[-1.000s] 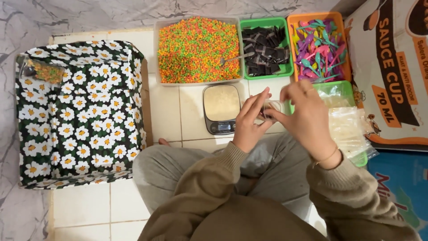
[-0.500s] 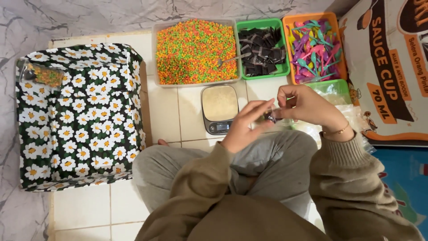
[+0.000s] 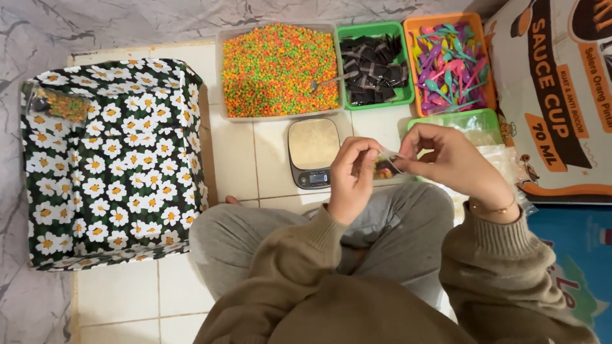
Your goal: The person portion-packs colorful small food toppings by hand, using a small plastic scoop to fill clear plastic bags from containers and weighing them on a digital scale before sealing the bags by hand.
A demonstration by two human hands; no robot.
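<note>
Seemingly, left hand (image 3: 352, 175) and right hand (image 3: 446, 159) both pinch a small clear packet (image 3: 386, 167) above the lap, near the scale (image 3: 313, 151); a loose grip could spill its contents.

- Small clear packet (image 3: 387, 165), pinched between left hand (image 3: 352, 181) and right hand (image 3: 449, 160): orange and green contents.
- Scale (image 3: 313, 152), just left of the grip: silver, pale platform.
- Tub of pellets (image 3: 278, 69), beyond the grip: orange, green, yellow mix.
- Green tray (image 3: 373, 30): black sachets.
- Orange tray (image 3: 446, 22): pink, purple, teal spoons.
- Fabric box (image 3: 111, 159), far left of the grip: dark green, white daisies, yellow centres.
- Sleeves (image 3: 491, 255): olive-brown.
- Trousers (image 3: 255, 229): grey.
</note>
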